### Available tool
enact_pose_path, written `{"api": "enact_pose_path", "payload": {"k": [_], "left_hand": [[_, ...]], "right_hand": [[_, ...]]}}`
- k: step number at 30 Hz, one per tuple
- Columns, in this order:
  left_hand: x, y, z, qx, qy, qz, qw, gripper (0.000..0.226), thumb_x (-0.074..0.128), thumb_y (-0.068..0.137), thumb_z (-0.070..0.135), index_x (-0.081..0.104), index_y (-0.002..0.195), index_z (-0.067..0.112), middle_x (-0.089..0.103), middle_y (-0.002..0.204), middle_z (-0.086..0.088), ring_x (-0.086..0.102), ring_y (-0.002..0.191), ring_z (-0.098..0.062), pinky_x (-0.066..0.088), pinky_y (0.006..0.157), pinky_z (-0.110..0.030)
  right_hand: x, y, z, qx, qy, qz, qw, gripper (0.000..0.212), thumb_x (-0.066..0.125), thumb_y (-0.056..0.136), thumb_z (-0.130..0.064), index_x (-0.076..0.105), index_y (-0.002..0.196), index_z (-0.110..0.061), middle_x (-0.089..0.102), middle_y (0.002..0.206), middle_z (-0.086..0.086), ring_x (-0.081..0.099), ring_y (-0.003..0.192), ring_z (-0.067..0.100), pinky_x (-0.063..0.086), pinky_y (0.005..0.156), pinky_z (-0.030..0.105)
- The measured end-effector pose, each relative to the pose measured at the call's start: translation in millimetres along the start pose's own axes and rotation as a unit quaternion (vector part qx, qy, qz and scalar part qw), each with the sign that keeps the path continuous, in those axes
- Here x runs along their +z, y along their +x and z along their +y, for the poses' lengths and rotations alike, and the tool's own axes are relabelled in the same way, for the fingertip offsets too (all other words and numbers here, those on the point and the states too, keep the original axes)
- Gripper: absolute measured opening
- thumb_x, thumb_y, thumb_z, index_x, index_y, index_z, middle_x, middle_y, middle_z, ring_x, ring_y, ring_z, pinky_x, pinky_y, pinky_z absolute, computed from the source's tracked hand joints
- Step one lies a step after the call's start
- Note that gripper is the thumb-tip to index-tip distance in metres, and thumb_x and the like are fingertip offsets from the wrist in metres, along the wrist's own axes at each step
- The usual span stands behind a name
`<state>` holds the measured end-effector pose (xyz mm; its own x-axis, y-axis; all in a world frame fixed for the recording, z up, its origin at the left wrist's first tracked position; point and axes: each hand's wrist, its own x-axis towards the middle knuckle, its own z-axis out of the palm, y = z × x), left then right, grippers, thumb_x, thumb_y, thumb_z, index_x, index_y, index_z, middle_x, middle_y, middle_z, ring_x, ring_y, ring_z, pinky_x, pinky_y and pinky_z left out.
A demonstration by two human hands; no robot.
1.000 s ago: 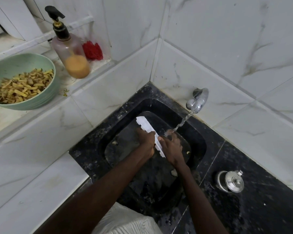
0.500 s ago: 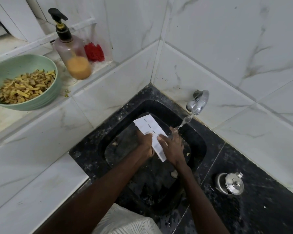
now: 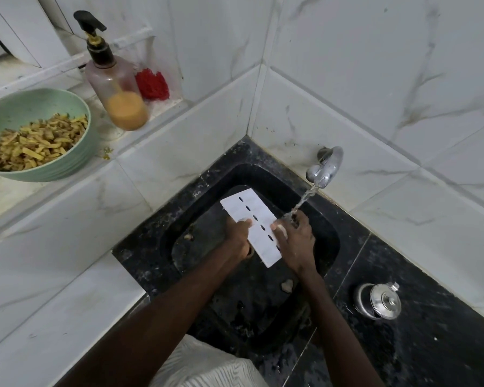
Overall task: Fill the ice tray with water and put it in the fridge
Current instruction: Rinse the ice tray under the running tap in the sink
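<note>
**Q:** White marble tiles framed a black stone sink (image 3: 333, 247). Where was the ice tray?

**A:** Over the basin. A white ice tray (image 3: 250, 226) lay broad face up, a row of dark slots down its middle. The left hand (image 3: 239, 236) clamped one long edge, thumb on top; the right hand (image 3: 295, 241) clamped the other.

**Q:** What had changed?

**A:** A second earlier the tray stood nearly edge-on. By this moment it had been rolled flat.

**Q:** Was it filling?

**A:** Seemingly not. Water from the chrome tap (image 3: 323, 167) struck the right hand's knuckles, just beside the tray. Filling looked barely begun.

**Q:** Around it?

**A:** A steel lidded pot (image 3: 379, 301) sat on the counter; a soap dispenser (image 3: 115, 88) and green bowl (image 3: 76, 163) stood on the ledge.
</note>
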<state>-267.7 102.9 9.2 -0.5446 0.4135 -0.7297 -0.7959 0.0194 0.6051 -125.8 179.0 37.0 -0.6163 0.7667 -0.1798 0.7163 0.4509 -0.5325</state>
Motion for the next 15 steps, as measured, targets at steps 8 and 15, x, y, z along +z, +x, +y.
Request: {"api": "enact_pose_path", "payload": {"k": [8, 15], "left_hand": [[7, -1, -14, -0.017, 0.000, -0.042, 0.999, 0.044, 0.051, 0.099, -0.008, 0.049, 0.142, 0.004, 0.064, 0.133, -0.024, 0.066, 0.109, -0.037, 0.056, 0.091, -0.051], [7, 0, -12, 0.001, -0.004, -0.065, 0.998, 0.049, 0.050, 0.097, -0.010, 0.050, 0.143, 0.007, 0.066, 0.132, -0.020, 0.066, 0.116, -0.041, 0.059, 0.089, -0.051]], "right_hand": [[8, 10, -3, -0.060, -0.063, -0.024, 0.996, 0.046, 0.036, 0.103, -0.066, 0.063, 0.135, -0.047, 0.016, 0.171, 0.002, 0.016, 0.155, 0.029, 0.014, 0.122, 0.063], [1, 16, -4, -0.039, -0.083, -0.031, 0.995, 0.060, 0.025, 0.100, -0.075, 0.056, 0.142, -0.046, 0.006, 0.172, -0.001, 0.012, 0.157, 0.031, 0.013, 0.122, 0.064]]}}
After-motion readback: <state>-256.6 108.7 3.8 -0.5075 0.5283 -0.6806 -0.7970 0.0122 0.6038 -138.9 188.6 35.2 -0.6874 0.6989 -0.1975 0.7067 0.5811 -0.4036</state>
